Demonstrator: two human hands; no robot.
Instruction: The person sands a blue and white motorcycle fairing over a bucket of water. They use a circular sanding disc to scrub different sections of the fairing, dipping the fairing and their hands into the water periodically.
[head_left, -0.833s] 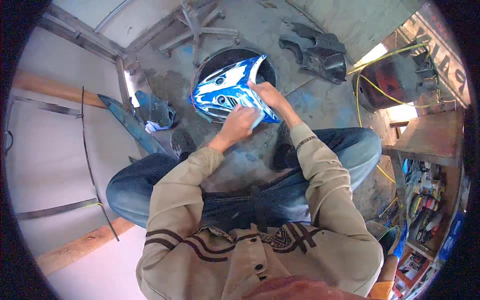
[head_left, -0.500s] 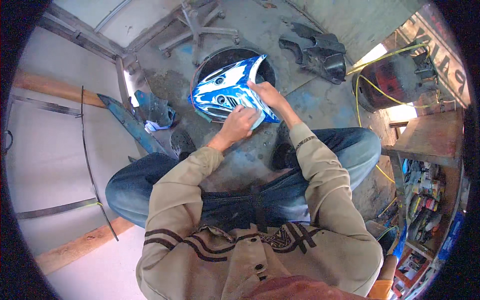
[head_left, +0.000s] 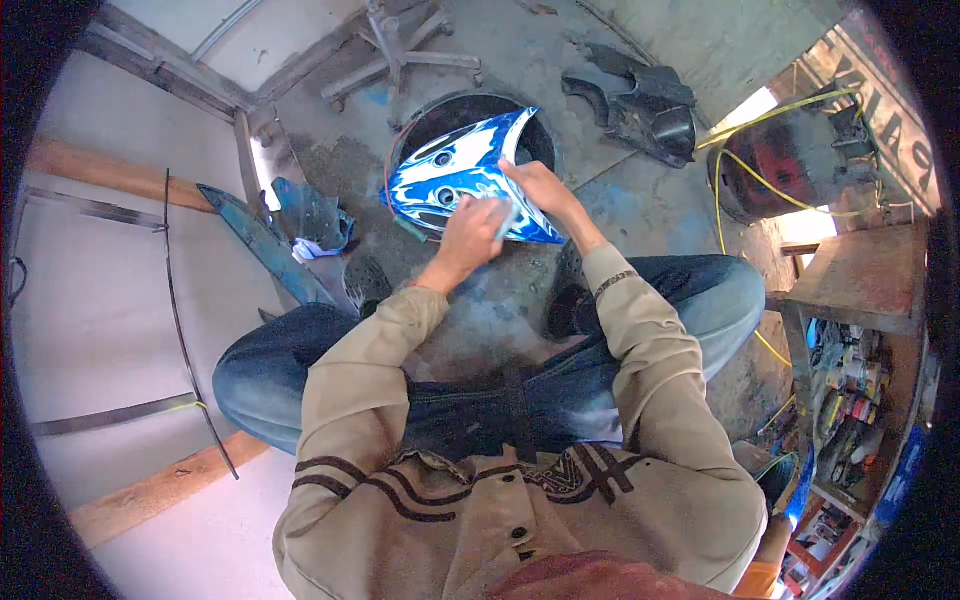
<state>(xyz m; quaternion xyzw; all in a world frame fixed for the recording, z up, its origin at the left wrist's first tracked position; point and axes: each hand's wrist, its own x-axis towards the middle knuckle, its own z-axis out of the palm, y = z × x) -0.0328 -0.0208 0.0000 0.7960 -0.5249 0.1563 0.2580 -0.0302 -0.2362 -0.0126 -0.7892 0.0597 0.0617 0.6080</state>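
Pinching a pale blue pad [head_left: 508,221] in the left fingers [head_left: 482,214], laid against a blue-and-white panel [head_left: 467,172]. Clasping that panel by its flared end with the right fingers [head_left: 519,173], tips partly hidden. Pointing its narrow end leftward, away from the right fingers, long axis running crosswise. Set over a round black tub [head_left: 540,143]. Farther out, past the right fingers, showing a black plastic part [head_left: 640,108] on the floor [head_left: 490,300].
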